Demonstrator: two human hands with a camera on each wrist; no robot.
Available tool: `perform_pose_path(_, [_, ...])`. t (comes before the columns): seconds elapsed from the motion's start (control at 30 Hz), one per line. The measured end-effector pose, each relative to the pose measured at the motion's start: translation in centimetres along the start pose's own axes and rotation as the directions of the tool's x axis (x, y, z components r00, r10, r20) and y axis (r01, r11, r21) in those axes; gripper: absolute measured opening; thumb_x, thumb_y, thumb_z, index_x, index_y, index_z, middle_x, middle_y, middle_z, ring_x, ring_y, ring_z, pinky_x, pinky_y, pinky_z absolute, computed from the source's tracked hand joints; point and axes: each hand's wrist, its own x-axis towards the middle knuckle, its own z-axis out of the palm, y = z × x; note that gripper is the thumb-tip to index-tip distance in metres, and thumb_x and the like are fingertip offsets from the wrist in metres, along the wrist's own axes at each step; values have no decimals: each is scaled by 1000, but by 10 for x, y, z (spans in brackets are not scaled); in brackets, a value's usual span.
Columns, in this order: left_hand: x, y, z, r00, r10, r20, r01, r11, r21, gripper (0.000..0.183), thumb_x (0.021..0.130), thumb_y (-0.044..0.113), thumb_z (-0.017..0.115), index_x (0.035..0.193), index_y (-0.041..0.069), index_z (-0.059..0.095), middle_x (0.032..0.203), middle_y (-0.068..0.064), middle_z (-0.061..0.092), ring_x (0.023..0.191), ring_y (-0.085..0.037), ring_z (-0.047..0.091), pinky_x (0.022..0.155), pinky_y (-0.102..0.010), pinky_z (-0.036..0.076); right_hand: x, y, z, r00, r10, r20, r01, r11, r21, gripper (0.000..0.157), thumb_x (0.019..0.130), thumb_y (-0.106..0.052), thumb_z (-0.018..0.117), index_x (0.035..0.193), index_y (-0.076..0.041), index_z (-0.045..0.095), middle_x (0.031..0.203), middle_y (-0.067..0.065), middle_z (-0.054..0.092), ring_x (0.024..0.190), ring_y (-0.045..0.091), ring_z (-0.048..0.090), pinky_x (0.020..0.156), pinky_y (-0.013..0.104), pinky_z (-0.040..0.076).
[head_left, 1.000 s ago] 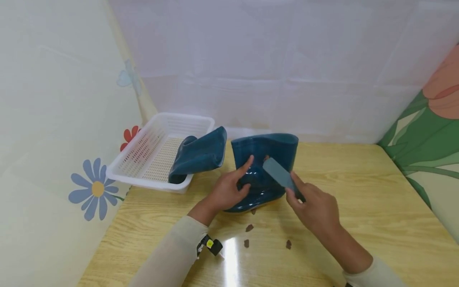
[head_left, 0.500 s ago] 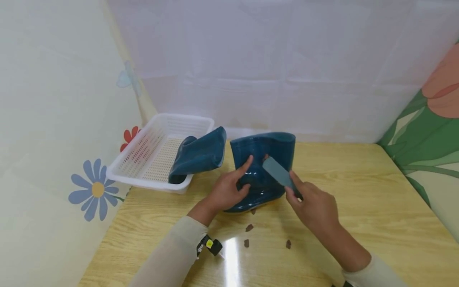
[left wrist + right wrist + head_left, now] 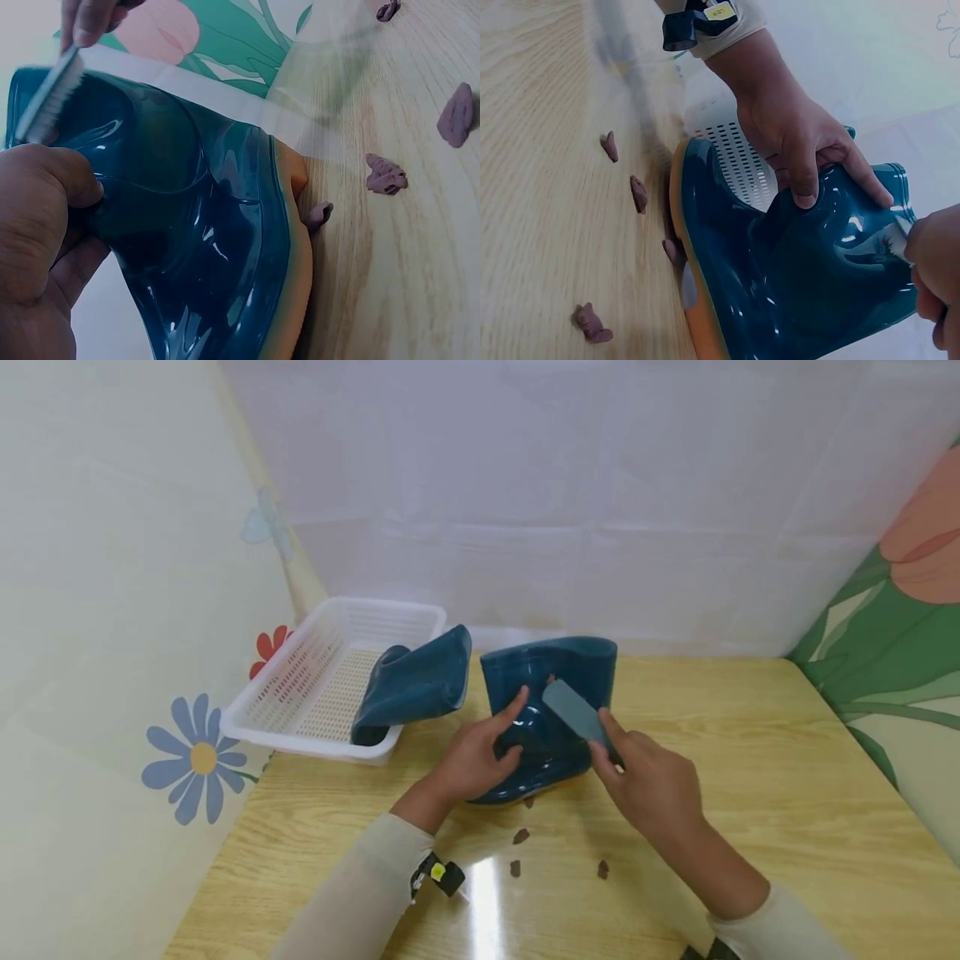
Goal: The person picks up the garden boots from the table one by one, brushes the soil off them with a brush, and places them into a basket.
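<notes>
toward the far edge of the pale wood-grain desk (image 3: 750,735), left of its middle, a glossy dark teal rubber boot (image 3: 551,747) with an orange sole (image 3: 289,289) is held with its opening up and its sole turned down. its shaft is gripped by the left hand (image 3: 476,760), the thumb and the extended index finger being laid on the outer surface. a flat grey-blue brush (image 3: 573,710) with white bristles (image 3: 64,94) is pinched between the thumb and fingers of the right hand (image 3: 652,781), and its bristles are set against the upper shaft, where a small brown lump (image 3: 551,678) is seen at the brush's tip. four brown clay-like clumps (image 3: 521,836) are scattered on the desk on the near side of the boot, one of them just beside the sole. at the far left corner of the desk, a white perforated plastic basket (image 3: 307,744) is placed, and a second dark teal boot (image 3: 416,681) is leaned over its right rim, with the shaft stuck out toward the held boot.
</notes>
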Motion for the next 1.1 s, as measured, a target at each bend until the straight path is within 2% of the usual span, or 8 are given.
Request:
perform_pose_path(0.1, [-1,-2,0,1000,1,-2,-1,1000,-2,89,96,7,71,166,23,18,64,7,52,52,-6,51,62,-30,50,-2,-1,0,999,20,28,-20,1000,-9,50,88,-21,78,134,-4,68,66,3,56,45,7,28,39,25,25])
perform_pose_path(0.3, [1,-2,0,1000,-21,-1,21,1000,2,90,96,8,70,166,26,17,62,7,47,49,-6,47,58,-30,47,-10,1,-2,1000,7,12,-7,1000,19,48,87,-21,76,131,-2,69,65,3,57,45,5,28,39,24,24])
perform_pose_path(0.4, [1,-2,1,999,-32,5,32,999,3,90,96,9,71,166,27,16,65,7,50,52,-6,50,60,-30,49,-10,0,-3,1000,0,-7,0,999,37,47,96,-32,67,133,-2,68,65,3,57,45,5,29,39,24,24])
perform_pose_path(0.57, [0,-2,1,1000,-18,4,18,1000,3,90,96,9,70,166,28,17,65,7,50,51,-6,49,60,-30,49,-2,-5,-6,1000,-7,-17,7,1000,18,48,97,-30,69,138,-4,65,67,4,58,47,7,33,40,25,26])
perform_pose_path(0.63, [-1,-3,2,1000,-12,4,12,1000,-2,90,96,8,70,166,29,16,65,8,50,50,-6,48,60,-29,49,1,-6,-7,1000,12,9,-12,1000,4,52,89,-19,78,138,-5,65,66,3,56,48,7,32,41,26,26])
perform_pose_path(0.83, [-1,-4,5,1000,-20,2,20,1000,-11,91,96,9,70,166,29,15,63,8,52,48,-5,50,59,-28,49,-8,-2,-2,998,38,44,-37,999,-4,49,88,-20,79,133,-4,69,64,1,53,46,6,29,40,25,25])
perform_pose_path(1.0, [-1,-4,4,1000,-30,-7,30,1000,-8,91,96,9,70,166,31,16,59,7,47,45,-6,47,55,-28,46,-13,1,0,1000,0,-9,0,999,33,47,98,-34,63,131,-1,69,66,3,58,45,5,29,39,23,23])
perform_pose_path(1.1, [0,-3,3,1000,-28,-9,28,1000,-9,91,96,8,70,165,32,16,59,7,46,45,-6,45,53,-28,45,-10,0,-1,999,-17,-48,20,998,53,58,106,-46,45,132,0,68,67,5,59,46,6,33,39,24,25])
